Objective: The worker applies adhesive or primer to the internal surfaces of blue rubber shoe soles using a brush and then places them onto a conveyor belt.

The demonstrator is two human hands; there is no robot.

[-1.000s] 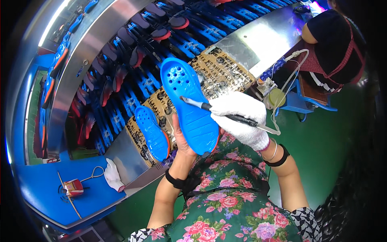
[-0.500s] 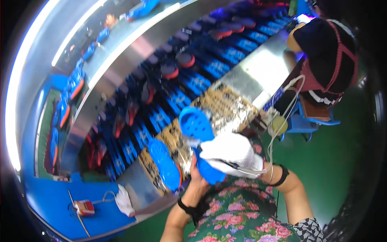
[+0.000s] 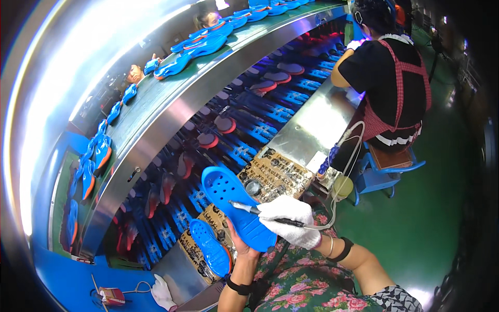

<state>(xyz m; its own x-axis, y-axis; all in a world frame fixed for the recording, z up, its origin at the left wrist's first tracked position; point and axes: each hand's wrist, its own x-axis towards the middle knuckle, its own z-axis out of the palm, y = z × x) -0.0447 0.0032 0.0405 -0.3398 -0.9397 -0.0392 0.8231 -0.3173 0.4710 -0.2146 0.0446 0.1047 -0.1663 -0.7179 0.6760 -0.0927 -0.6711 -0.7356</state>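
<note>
My bare left hand [image 3: 243,243] is closed on the lower edge of a bright blue shoe sole [image 3: 228,190], tilted up with its holed end away from me. In a white glove, my right hand [image 3: 292,221] grips a dark pen-like applicator [image 3: 245,207] with a pale tip, joined to a thin tube [image 3: 325,224]. The tip lies over the sole's middle; whether it touches cannot be made out. A second blue sole [image 3: 209,247] with an orange edge rests on the cardboard [image 3: 273,171] to the left. A small round cup [image 3: 252,187] stands on the cardboard, just right of the held sole.
A belt [image 3: 150,112] carrying several blue soles curves along the far left. Below it are racks [image 3: 208,140] of dark and red-edged soles. A co-worker [image 3: 390,78] sits on a blue stool [image 3: 382,171] at right. A white glove [image 3: 162,292] lies at lower left.
The held sole has moved left and now shows more of its inner face. My gloved hand has shifted left and down with the applicator. The view has turned, showing more of the belt.
</note>
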